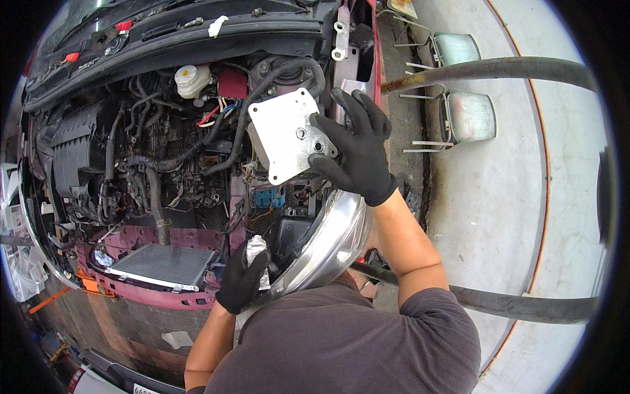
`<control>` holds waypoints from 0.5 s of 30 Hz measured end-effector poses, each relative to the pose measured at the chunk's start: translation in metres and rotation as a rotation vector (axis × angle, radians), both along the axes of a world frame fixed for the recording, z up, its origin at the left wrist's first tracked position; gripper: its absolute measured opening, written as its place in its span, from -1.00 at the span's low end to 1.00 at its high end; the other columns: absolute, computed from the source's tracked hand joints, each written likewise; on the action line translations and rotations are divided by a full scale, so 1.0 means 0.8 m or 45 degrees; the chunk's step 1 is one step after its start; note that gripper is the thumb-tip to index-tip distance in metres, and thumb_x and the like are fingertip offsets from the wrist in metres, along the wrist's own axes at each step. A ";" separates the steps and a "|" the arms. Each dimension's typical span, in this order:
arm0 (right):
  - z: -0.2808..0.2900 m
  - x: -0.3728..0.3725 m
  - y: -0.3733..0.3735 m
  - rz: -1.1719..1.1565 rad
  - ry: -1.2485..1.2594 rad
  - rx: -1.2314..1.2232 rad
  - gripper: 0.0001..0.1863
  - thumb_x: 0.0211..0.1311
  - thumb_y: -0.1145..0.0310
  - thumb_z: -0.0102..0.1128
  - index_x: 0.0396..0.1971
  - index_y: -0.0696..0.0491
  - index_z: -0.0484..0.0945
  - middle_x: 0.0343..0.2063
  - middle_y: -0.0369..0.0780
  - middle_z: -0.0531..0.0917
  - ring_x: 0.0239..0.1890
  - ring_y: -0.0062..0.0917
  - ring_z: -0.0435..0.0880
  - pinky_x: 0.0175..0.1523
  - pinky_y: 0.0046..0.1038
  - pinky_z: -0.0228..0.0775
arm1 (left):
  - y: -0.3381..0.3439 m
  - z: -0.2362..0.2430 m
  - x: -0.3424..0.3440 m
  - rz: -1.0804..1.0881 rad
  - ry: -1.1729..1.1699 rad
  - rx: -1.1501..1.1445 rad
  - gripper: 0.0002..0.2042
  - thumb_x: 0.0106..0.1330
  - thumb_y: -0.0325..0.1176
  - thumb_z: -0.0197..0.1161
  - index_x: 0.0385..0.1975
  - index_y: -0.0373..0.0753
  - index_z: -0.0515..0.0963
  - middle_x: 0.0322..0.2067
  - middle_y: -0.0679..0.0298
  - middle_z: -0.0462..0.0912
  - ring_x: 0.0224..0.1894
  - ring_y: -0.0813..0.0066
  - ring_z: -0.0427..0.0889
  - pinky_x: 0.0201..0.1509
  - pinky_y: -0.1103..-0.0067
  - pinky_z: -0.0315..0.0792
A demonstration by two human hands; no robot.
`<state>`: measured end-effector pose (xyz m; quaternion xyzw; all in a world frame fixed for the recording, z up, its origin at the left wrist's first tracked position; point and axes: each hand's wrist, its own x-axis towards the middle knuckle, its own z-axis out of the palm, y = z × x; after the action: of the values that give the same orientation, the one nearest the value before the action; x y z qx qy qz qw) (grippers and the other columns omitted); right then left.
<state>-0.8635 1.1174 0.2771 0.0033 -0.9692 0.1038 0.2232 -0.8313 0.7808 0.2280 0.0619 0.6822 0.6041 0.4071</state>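
My right hand [357, 148], in a black glove, grips a flat silver metal plate [279, 134] by its right edge, with thumb and fingers near two round openings in it. Small holes mark the plate's corners. It is held up over the right side of a car's engine bay. Lower down, my gloved left hand [239, 279] is closed round a crumpled white-and-silver thing [256, 253]; whether it is a cloth or a squeezed tube I cannot tell. That hand is beside the clear headlight [335, 226].
The engine bay holds hoses, a white fluid reservoir [190, 80], a red-covered part [232, 84] and a black engine cover [82, 144]. A radiator [164, 264] lies at the pinkish front crossmember. Chairs [467, 117] stand at right, near thick dark bars [512, 67].
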 end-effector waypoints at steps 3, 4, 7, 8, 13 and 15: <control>-0.004 -0.001 -0.002 0.054 -0.010 -0.076 -0.34 0.09 -0.19 0.34 0.19 -0.23 0.66 0.43 -0.10 0.35 0.45 0.01 0.18 0.49 0.02 -0.13 | 0.001 0.000 0.001 0.004 0.027 0.026 -0.73 0.49 -0.15 0.21 -0.09 -0.25 0.52 -0.38 0.39 0.53 -0.34 0.60 0.43 -0.22 0.53 0.37; -0.003 -0.001 -0.004 0.052 -0.027 -0.081 -0.34 0.09 -0.18 0.34 0.20 -0.23 0.66 0.43 -0.09 0.34 0.45 0.02 0.18 0.49 0.02 -0.13 | 0.001 -0.001 0.001 0.007 0.031 0.038 -0.73 0.49 -0.16 0.21 -0.09 -0.25 0.52 -0.38 0.39 0.53 -0.34 0.60 0.43 -0.22 0.53 0.37; -0.004 -0.002 -0.007 0.015 -0.048 -0.113 -0.35 -0.01 -0.20 0.40 0.13 -0.26 0.70 0.39 -0.07 0.39 0.46 0.01 0.17 0.48 0.04 -0.12 | 0.004 0.005 0.002 0.031 0.035 0.008 -0.74 0.49 -0.16 0.20 -0.10 -0.25 0.52 -0.38 0.39 0.53 -0.34 0.60 0.43 -0.22 0.53 0.37; -0.005 -0.002 -0.007 -0.001 -0.050 -0.127 -0.35 -0.05 -0.21 0.44 0.09 -0.27 0.72 0.36 -0.07 0.41 0.46 0.00 0.16 0.48 0.05 -0.12 | 0.003 0.004 0.001 0.020 0.039 0.006 -0.74 0.49 -0.17 0.20 -0.11 -0.25 0.52 -0.38 0.39 0.54 -0.33 0.59 0.44 -0.22 0.53 0.38; 0.001 0.010 -0.011 -0.013 -0.134 -0.046 -0.32 0.13 -0.22 0.28 0.23 -0.23 0.63 0.44 -0.08 0.34 0.45 0.00 0.16 0.48 0.00 -0.14 | 0.000 0.002 -0.001 -0.017 0.007 -0.005 -0.73 0.50 -0.17 0.19 -0.10 -0.27 0.53 -0.38 0.37 0.56 -0.33 0.57 0.46 -0.20 0.52 0.39; 0.001 0.013 -0.013 -0.030 -0.138 -0.004 -0.32 0.15 -0.25 0.26 0.23 -0.23 0.63 0.43 -0.09 0.35 0.45 -0.01 0.16 0.48 -0.02 -0.16 | 0.003 0.004 -0.001 -0.009 0.065 0.020 -0.73 0.50 -0.17 0.18 -0.11 -0.27 0.53 -0.39 0.37 0.55 -0.34 0.57 0.46 -0.21 0.52 0.39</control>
<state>-0.8528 1.1069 0.2783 -0.0143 -0.9797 0.1029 0.1716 -0.8321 0.7833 0.2311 0.0830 0.6875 0.6062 0.3911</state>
